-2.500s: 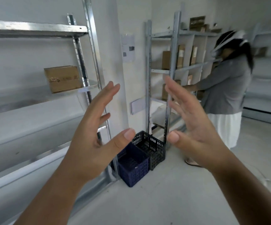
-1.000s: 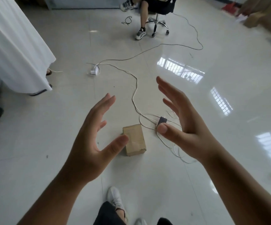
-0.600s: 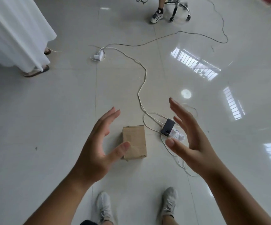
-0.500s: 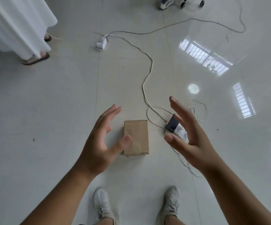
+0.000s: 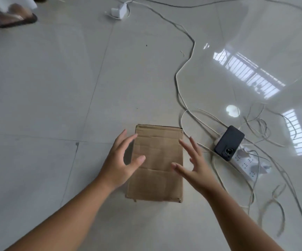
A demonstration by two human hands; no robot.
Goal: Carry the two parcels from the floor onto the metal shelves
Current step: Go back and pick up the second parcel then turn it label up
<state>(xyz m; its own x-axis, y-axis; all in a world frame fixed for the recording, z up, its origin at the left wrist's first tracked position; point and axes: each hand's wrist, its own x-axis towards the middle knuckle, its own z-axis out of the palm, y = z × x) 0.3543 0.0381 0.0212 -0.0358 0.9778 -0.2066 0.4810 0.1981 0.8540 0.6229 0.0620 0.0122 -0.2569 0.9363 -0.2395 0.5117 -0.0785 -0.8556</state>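
Closer now than half a second ago: both hands lowered to the cardboard parcel (image 5: 156, 163), which fills far more of the view, with the shoes no longer visible at the bottom edge. Seen from above, looking down at a pale glossy tiled floor (image 5: 56, 87). Parcel lying flat on the floor, centre of view, brown, rectangular, long side running away from the viewer. Left hand (image 5: 122, 163) at the parcel's left edge, fingers spread and apart, thumb reaching over the top face; contact with the cardboard cannot be told. Right hand (image 5: 194, 165) at the right edge, fingers likewise splayed and apart, thumb over the top face, not closed on anything. Just right of the parcel, a dark phone (image 5: 229, 143) resting on a white power strip (image 5: 245, 166), among loose white cables (image 5: 184, 69) trailing up across the floor to a white charger plug (image 5: 118, 10) near the top. Top left corner: another person's sandalled foot (image 5: 13, 17) under a white hem. Bright window reflections on the tiles at right.
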